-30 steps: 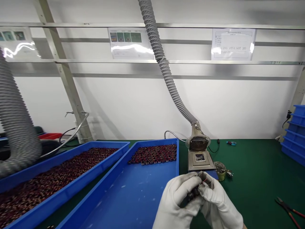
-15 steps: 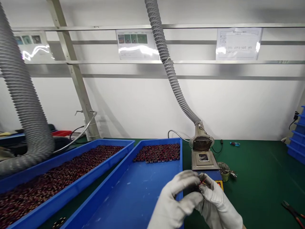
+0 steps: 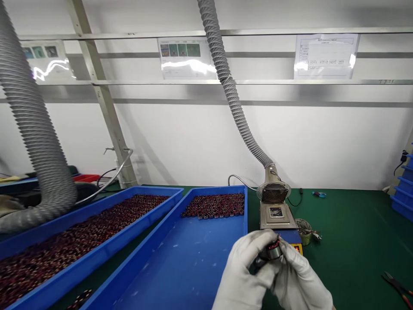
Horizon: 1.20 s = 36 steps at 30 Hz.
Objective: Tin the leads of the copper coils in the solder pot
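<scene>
Both my hands wear white gloves and meet low in the middle of the view. My left hand (image 3: 247, 269) and my right hand (image 3: 301, 282) pinch together around a small round coil part (image 3: 273, 249) with dark red winding and a metal ring. The part sits just in front of a small solder pot (image 3: 276, 214) with a fan grille behind it. A blue tray (image 3: 180, 262) to my left holds rows of the same red coil parts (image 3: 214, 205) at its far end.
A second blue tray (image 3: 97, 254) full of loose red coil parts lies further left. Grey extraction hoses (image 3: 232, 99) hang down to the solder pot and at far left. Pliers (image 3: 396, 286) lie on the green mat at right. Stacked blue bins (image 3: 402, 193) stand at the right edge.
The coil part has turned in my fingers so its metal ring now shows. My view has shifted slightly left and down; both hands stay together.
</scene>
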Each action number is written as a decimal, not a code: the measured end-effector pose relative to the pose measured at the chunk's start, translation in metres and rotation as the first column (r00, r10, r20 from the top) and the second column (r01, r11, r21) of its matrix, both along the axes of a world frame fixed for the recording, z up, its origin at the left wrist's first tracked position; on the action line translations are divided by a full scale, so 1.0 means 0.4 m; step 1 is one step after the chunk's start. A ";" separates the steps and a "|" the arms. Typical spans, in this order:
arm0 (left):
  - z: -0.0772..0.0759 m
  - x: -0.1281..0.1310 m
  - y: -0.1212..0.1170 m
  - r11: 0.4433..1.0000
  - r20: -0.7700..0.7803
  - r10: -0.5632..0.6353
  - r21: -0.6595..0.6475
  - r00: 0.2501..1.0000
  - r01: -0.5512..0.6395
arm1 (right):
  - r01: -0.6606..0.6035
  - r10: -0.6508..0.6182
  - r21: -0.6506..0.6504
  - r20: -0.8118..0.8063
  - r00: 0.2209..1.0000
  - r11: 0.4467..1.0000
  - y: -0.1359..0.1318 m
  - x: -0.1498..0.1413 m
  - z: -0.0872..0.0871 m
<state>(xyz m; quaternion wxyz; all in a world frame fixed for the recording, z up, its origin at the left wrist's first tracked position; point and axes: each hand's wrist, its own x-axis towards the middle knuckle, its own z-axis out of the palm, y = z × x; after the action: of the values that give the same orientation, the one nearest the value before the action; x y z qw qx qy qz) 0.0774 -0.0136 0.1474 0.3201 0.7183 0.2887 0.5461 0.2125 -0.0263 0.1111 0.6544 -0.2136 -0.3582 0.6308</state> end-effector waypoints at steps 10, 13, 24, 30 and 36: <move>-0.007 -0.009 0.040 0.987 0.509 -0.097 -0.065 0.855 0.150 | -0.153 0.154 -0.015 0.074 0.985 0.988 0.055 -0.003 -0.008; 0.006 -0.025 0.029 0.975 0.555 0.004 -0.185 0.832 0.119 | -0.192 0.192 -0.008 0.058 0.980 0.981 0.057 0.012 -0.010; 0.018 0.004 0.006 0.948 0.575 -0.047 -0.231 0.817 0.218 | -0.397 0.402 -0.146 0.008 0.915 0.906 0.075 0.039 0.001; 0.038 -0.011 -0.013 0.928 0.448 0.113 -0.368 0.887 0.067 | -0.046 0.047 -0.012 0.124 0.991 0.999 0.030 0.007 0.018; 0.058 0.010 -0.056 0.982 0.465 0.042 -0.183 0.884 0.050 | 0.178 -0.192 0.092 0.181 0.965 0.980 0.002 -0.023 0.040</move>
<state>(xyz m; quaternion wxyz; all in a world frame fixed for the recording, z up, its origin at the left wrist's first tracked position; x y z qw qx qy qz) 0.0814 -0.0361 0.1708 0.4482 0.5325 0.2526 0.6722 0.2032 -0.0255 0.1271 0.6809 -0.2802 -0.4208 0.5299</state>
